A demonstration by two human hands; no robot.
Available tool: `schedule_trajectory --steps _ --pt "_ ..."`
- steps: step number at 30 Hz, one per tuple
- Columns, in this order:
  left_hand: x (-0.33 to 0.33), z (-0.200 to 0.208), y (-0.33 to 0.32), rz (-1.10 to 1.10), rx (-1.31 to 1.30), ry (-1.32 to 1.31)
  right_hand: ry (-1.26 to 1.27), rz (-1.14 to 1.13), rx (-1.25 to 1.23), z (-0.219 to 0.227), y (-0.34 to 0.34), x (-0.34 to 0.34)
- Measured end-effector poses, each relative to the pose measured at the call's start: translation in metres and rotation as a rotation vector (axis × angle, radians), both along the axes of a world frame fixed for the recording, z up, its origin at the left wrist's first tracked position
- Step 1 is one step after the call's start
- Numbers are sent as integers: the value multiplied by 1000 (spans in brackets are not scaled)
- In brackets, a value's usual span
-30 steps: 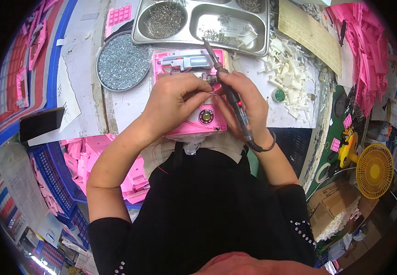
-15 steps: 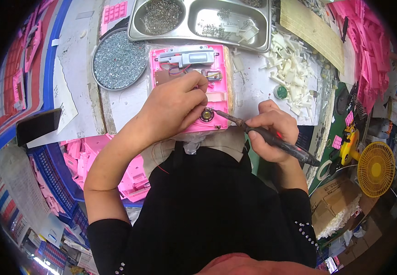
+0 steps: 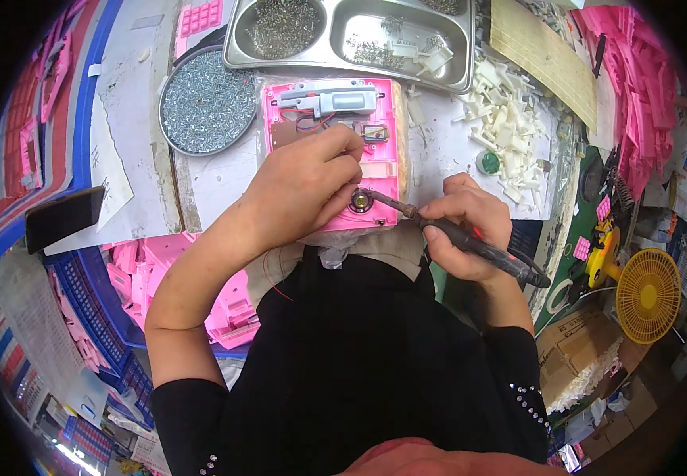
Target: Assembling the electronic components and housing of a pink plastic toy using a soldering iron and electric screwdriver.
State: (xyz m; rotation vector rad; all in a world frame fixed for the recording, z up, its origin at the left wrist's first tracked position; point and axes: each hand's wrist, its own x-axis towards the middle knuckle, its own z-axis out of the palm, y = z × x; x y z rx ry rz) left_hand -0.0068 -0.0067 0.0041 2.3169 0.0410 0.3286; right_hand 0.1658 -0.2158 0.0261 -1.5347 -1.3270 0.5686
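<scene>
A pink plastic housing (image 3: 387,178) lies at the table's near edge, with a grey motor unit (image 3: 345,101), thin wires and a small round speaker (image 3: 361,201) in it. My right hand (image 3: 470,226) is closed round the dark handle of a soldering iron (image 3: 482,247). The iron's tip reaches left to the speaker's upper rim. Over the housing's left half, my left hand (image 3: 304,182) is closed, fingers pinched together just above the speaker. What those fingertips hold, if anything, is hidden behind the hand.
A round tin of screws (image 3: 207,103) stands at the left. Beyond the housing is a steel compartment tray (image 3: 343,65) of small metal parts. White plastic pieces (image 3: 510,119) lie heaped at right, beside a small green-topped round item (image 3: 488,163). A yellow fan (image 3: 648,293) stands far right.
The soldering iron's tip has shifted slightly left, onto the speaker's upper rim. My left hand keeps nearly the same pose. The whole view has shifted a little.
</scene>
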Motion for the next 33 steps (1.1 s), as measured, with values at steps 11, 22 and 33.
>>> schedule_trajectory --steps 11,22,33 --pt "-1 0 0 2 7 6 28 -72 29 1 -12 7" --pt "-2 -5 -1 -37 99 -81 21 -64 105 4 -15 14" --pt "0 5 -1 -155 355 3 4 17 -23 6 -11 8"
